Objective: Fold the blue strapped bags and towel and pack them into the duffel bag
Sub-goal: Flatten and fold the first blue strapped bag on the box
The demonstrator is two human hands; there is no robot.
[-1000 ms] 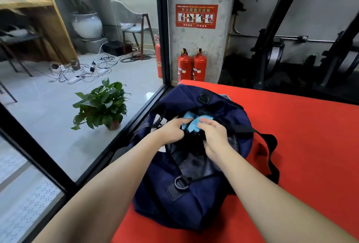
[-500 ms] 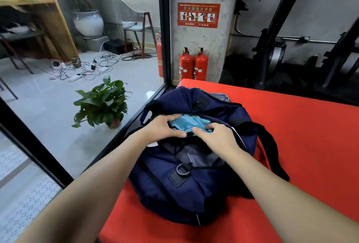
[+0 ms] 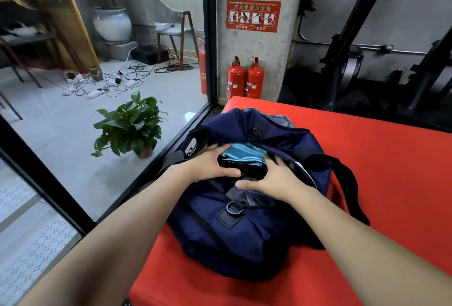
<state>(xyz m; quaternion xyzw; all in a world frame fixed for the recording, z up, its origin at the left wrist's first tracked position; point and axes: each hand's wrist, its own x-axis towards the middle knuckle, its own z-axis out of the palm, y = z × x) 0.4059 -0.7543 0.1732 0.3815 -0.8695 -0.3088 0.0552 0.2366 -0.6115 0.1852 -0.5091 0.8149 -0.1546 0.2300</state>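
Note:
A navy duffel bag (image 3: pixel 244 237) lies on the red mat (image 3: pixel 391 183) with its top opening facing me. In the opening sits a folded light-blue bag (image 3: pixel 242 154) with black edging. My left hand (image 3: pixel 208 166) grips the bundle's left end, fingers over its top and thumb on its near side. At the bundle's right end my right hand (image 3: pixel 276 181) holds on with spread fingers whose tips dip into the opening, the thumb pointing left below it. The towel is not visible.
The duffel's black shoulder strap (image 3: pixel 347 183) loops onto the mat at the right. A glass wall with a black frame (image 3: pixel 171 141) runs along the mat's left edge, a potted plant (image 3: pixel 129 127) behind it. Two fire extinguishers (image 3: pixel 244 78) and gym machines stand beyond.
The blue bundle has sunk lower into the duffel's opening. Both hands have shifted from the rim onto the bundle's two ends, and the right hand's fingers have spread.

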